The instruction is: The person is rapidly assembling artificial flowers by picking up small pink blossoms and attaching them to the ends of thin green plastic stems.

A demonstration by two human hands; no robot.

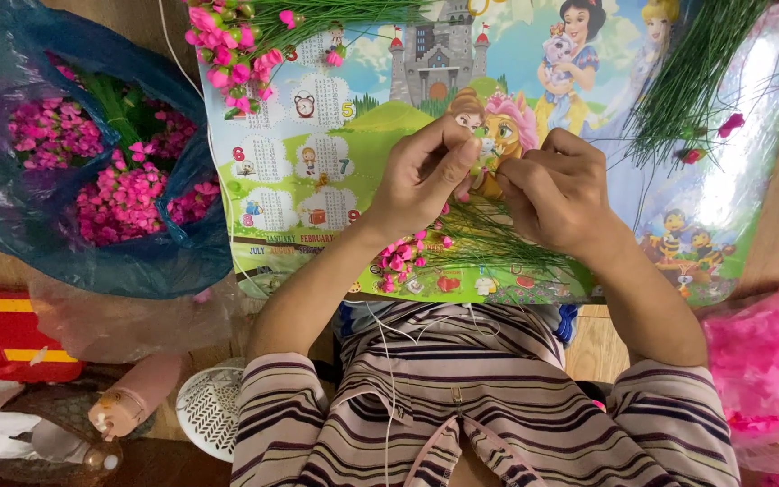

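Head view: a thin green stem (489, 236) with small pink buds (400, 259) is being pinched between the fingers of the left hand (421, 171) and right hand (556, 189) above the colourful mat (317, 171). Pink flower bunches (119, 194) are being held in a blue bag (11, 225). The stem's long axis is lying roughly sideways.

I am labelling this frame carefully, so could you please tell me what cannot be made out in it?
- Head view: what the left hand and right hand pinch between them is hidden by the fingers.
- The pink bag is cut off by the right edge.
- The bundle of green stems is cut off by the top edge.
- The small pictures on the printed mat are too small to tell.
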